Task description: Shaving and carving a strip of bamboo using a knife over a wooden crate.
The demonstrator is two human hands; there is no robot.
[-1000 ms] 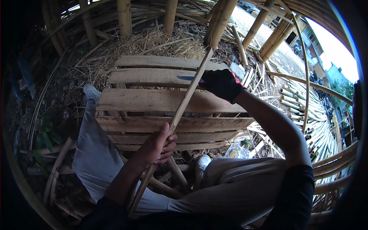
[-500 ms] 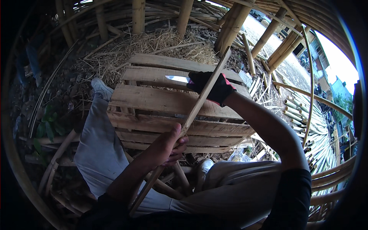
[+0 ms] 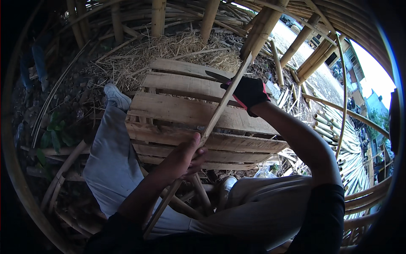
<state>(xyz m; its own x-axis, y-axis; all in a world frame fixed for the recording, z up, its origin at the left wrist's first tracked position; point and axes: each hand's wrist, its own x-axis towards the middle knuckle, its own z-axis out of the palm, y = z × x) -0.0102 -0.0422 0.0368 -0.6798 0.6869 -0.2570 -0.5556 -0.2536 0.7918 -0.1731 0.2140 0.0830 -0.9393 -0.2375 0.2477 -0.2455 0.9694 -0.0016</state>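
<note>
Head view showed a person working with both hands over a low slatted wooden platform (image 3: 169, 103). A long, narrow wooden strip (image 3: 226, 101) slanted across it, its far end up beyond the far slats and its near end down over the person's lap. The bare left hand (image 3: 186, 156) gripped this strip below its middle, at the platform's near edge, the thumb laid along the top and the fingers curled around the underside. The right hand (image 3: 250, 94), in a black glove with red edging, was closed around the handle of a knife (image 3: 218, 76) near the strip's far end. The knife's blade pointed left, out past the strip, which crossed in front of the gloved fingers; whether blade and strip touched could not be told.

Grey trousers (image 3: 112, 156) covered the person's spread legs, with one pale shoe (image 3: 117, 96) beside the platform's left end. Dry straw (image 3: 173, 46) lay beyond the platform, in front of upright bamboo posts (image 3: 158, 19). To the right, cut bamboo poles (image 3: 353, 154) lay heaped in brighter light.
</note>
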